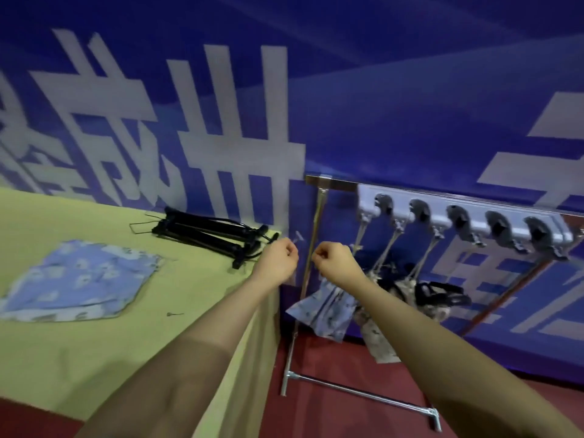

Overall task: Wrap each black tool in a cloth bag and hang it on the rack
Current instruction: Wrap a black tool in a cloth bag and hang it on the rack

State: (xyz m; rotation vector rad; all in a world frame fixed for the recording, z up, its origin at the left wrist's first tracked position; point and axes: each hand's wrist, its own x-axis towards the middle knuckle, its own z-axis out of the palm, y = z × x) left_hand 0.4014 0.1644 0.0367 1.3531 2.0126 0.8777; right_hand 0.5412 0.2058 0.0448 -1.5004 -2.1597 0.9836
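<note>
My left hand (279, 259) and my right hand (333, 260) are both pinched shut, close together, just past the table's right edge. Each seems to hold a thin drawstring; the strings are faint and blurred. Below them hangs a blue patterned cloth bag (322, 308), in front of the rack's upright post (311, 248). The rack's grey hook strip (458, 213) carries three strings, from which filled bags (407, 292) hang with black tool parts showing. A pile of black tools (208, 235) lies at the table's far edge. Flat blue cloth bags (79, 279) lie on the table at left.
The table has a yellow-green cloth (126, 343). A blue wall with large white characters (221, 121) stands right behind table and rack. The rack's metal foot bar (363, 393) rests on the red floor. Several hooks at the strip's right end (537, 232) hold nothing.
</note>
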